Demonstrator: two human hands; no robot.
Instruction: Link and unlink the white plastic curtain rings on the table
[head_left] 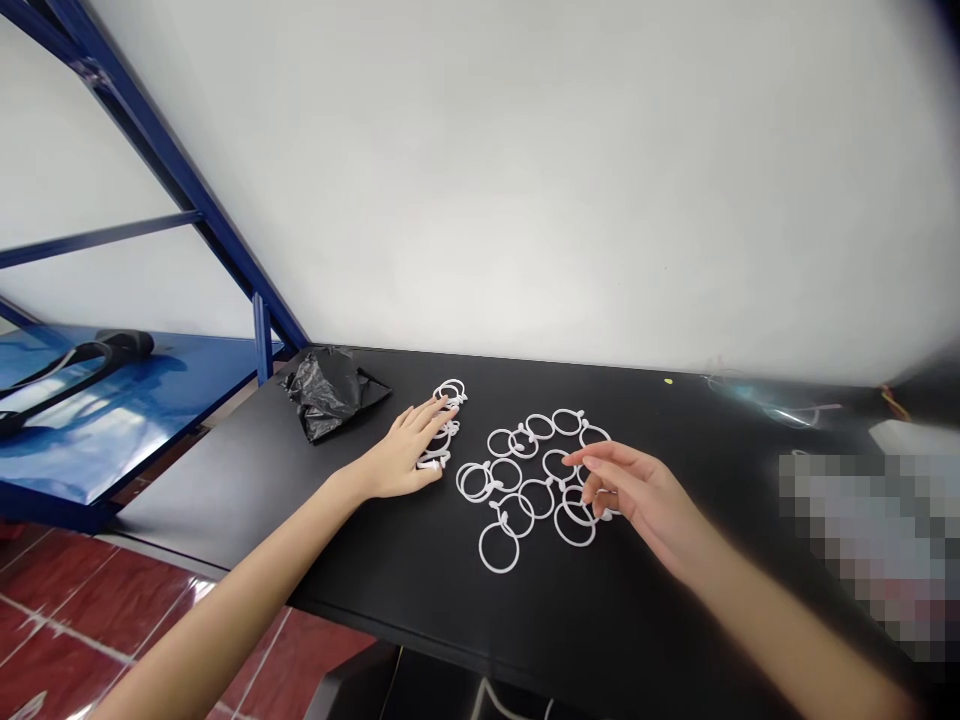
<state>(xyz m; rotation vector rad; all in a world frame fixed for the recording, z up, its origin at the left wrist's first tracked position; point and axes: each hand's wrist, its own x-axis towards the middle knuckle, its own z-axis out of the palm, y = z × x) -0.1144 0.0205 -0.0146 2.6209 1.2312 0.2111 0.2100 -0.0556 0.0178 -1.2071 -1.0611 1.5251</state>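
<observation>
Many thin white rings with small knobs, like curtain rings, lie on the black tabletop point(420, 585). My left hand point(405, 450) rests flat with fingers spread over a narrow row of white rings point(433, 464), partly hiding them. Toward the middle is a looser spread of white rings point(517, 510), several overlapping. My right hand point(649, 495) is over the right side of this spread, index finger stretched out and the other fingers loosely bent. No ring shows in its grasp, and it covers some rings beneath.
A crumpled black plastic bag point(326, 390) lies at the back left. Clear plastic wrapping point(780, 405) is at the back right, near a blurred-out patch. Left stands a blue metal frame point(172, 170) with a blue shelf point(195, 360) carrying a black strap-like object point(97, 355). A white wall rises behind.
</observation>
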